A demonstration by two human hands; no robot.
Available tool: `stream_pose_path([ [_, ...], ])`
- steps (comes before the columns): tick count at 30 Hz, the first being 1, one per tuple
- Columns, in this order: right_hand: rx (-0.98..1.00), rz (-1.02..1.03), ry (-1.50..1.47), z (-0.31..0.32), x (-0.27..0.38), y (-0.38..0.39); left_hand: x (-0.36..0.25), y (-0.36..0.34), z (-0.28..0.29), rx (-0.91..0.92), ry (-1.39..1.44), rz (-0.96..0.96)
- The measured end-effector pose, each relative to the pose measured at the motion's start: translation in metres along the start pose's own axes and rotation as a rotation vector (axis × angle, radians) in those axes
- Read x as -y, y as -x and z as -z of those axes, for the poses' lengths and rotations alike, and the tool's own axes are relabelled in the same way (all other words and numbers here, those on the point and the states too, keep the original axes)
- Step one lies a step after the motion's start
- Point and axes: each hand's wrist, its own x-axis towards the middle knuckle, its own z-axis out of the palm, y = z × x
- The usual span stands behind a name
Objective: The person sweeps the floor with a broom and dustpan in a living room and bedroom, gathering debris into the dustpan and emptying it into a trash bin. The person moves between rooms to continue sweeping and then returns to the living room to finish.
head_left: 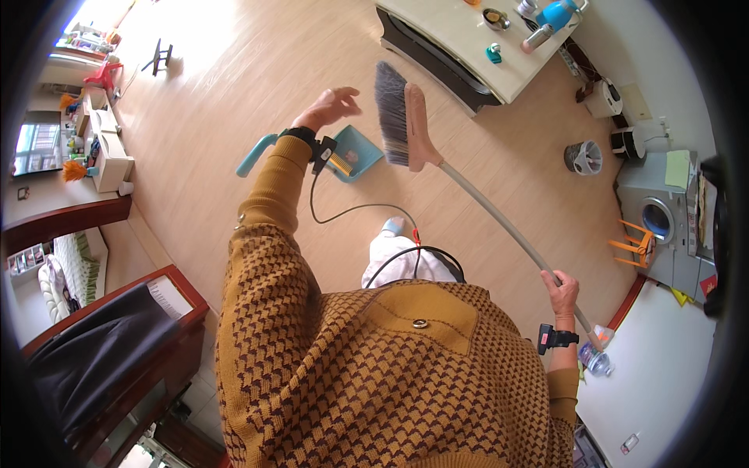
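My right hand is wrapped round the grey handle of a broom. The broom's head, pinkish with dark grey bristles, is raised toward the far side, in front of me. Left of the bristles, my left hand reaches out with its fingers loosely apart and holds nothing. Below that hand is a light blue dustpan with a yellow comb-like strip and a little debris inside. My left forearm hides part of the dustpan; its blue handle shows on the forearm's other side.
A low cream table with a kettle and a metal bowl stands far right. Beyond my right side are a waste bin, an orange stool and a washing machine. A black cable runs from my left wrist toward my waist.
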Motion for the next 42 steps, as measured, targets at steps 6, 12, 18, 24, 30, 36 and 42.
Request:
stream_pose_path([
  [6, 0.044, 0.002, -0.072, -0.009, 0.008, -0.008, -0.025, 0.0, -0.025, 0.113, -0.174, 0.044],
  [12, 0.037, -0.044, -0.01, -0.012, 0.013, -0.011, 0.029, -0.013, -0.011, -0.405, -0.613, 0.091],
  [18, 0.004, -0.064, 0.039, -0.028, 0.027, -0.021, 0.009, -0.001, -0.047, -0.627, -0.329, -0.05],
  [24, 0.006, 0.028, 0.043, -0.041, 0.053, -0.039, -0.033, 0.013, -0.07, -0.185, -0.468, 0.329],
  [30, 0.047, 0.025, 0.013, -0.048, 0.068, -0.044, -0.015, 0.018, -0.059, -0.332, -0.461, 0.245],
  [36, 0.054, 0.04, 0.061, -0.051, 0.075, -0.051, 0.008, 0.022, -0.059, -0.465, -0.593, -0.114],
  [42, 0.053, 0.052, 0.108, -0.054, 0.08, -0.054, 0.024, 0.019, -0.046, -0.807, -0.22, -0.18],
])
